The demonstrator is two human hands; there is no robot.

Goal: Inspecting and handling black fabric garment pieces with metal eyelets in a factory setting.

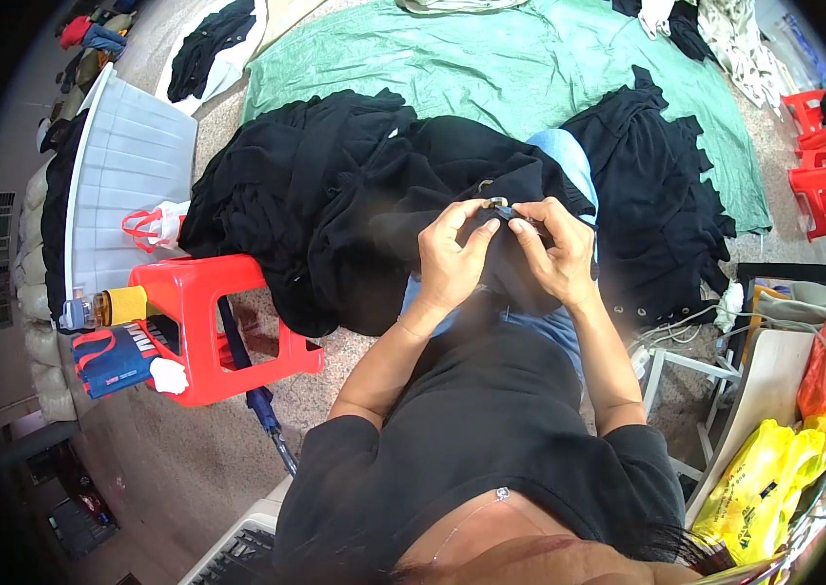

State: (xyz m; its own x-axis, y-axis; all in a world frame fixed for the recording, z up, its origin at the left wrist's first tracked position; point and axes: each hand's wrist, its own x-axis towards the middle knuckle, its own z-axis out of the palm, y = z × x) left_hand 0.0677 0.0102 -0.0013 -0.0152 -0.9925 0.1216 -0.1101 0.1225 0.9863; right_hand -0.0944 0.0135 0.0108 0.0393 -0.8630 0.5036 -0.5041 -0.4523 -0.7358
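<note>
A black garment (452,146) lies bunched across my lap, over blue jeans (554,327). My left hand (454,258) is closed, thumb and fingers pinching a bit of the black cloth. Facing it, my right hand (559,252) pinches the same small piece, its fingertips nearly touching the left ones. Between the fingertips shows a small brass-coloured metal ring (496,203); whether it is fixed to the cloth I cannot tell. A similar metal eyelet (484,185) sits just beyond. The fingers hide part of the cloth they grip.
Black garments (637,195) lie on a green sheet (384,58) ahead and right. A red stool (208,322) with a bottle (120,306) and a blue box-like pack (120,361) stands left, beside a pale plastic bin (130,156). Yellow bags (759,487) are at lower right.
</note>
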